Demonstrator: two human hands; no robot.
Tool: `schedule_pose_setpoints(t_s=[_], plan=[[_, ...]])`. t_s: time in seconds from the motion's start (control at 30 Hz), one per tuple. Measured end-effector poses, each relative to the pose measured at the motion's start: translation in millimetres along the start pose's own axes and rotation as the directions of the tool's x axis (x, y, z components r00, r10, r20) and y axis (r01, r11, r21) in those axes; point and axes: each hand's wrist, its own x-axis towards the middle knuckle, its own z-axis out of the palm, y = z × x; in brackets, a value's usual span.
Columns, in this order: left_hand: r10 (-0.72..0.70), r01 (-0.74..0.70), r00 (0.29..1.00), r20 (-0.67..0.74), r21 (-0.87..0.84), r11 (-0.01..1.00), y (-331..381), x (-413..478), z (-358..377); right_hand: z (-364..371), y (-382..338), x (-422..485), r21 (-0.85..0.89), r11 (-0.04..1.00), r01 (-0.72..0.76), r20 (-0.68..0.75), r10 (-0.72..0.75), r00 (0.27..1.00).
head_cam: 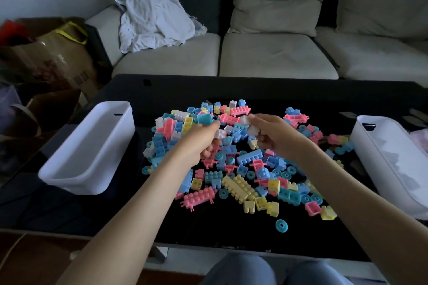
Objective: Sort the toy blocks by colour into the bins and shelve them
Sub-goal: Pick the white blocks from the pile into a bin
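Note:
A heap of pink, blue, yellow, teal and white toy blocks (240, 162) covers the middle of the black table (162, 90). Over the heap's far part, my left hand (199, 141) holds a white block (220, 134) in curled fingers. My right hand (273, 134) grips white blocks (253, 131), with another white one pinched at its fingertips. One white bin (92, 146) stands at the table's left, looking empty. Another white bin (391, 157) on the right holds white blocks.
A long yellow block (239, 187) and a long pink block (200, 198) lie at the heap's near side; a teal ring (281, 225) lies alone near the front edge. Behind the table is a pale sofa (266, 53) with a white cloth (155, 21). Bags and boxes (46, 58) crowd the left.

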Motion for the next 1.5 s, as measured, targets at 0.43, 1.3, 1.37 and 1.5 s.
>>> schedule_pose_setpoints(t_s=[0.43, 1.3, 1.37, 1.5], plan=[[-0.027, 0.030, 0.967, 0.255, -0.005, 1.000, 33.1, -15.3, 102.3, -49.3, -6.6, -59.6, -0.184, 0.982, -0.038, -0.069, 0.026, 0.997], [0.443, -0.799, 0.551, 0.708, 0.600, 0.035, 41.4, -72.5, 306.5, -224.8, 29.9, -132.8, -0.559, 0.821, -0.119, -0.580, -0.284, 0.763], [0.378, -0.780, 0.606, 0.700, 0.615, 0.112, 40.7, -71.5, 306.0, -219.5, 30.4, -129.5, -0.623, 0.767, -0.156, -0.524, -0.261, 0.811], [0.446, -0.808, 0.574, 0.686, 0.564, 0.173, 40.4, -69.2, 294.7, -214.5, 29.7, -124.5, -0.708, 0.675, -0.206, -0.480, -0.246, 0.842]])
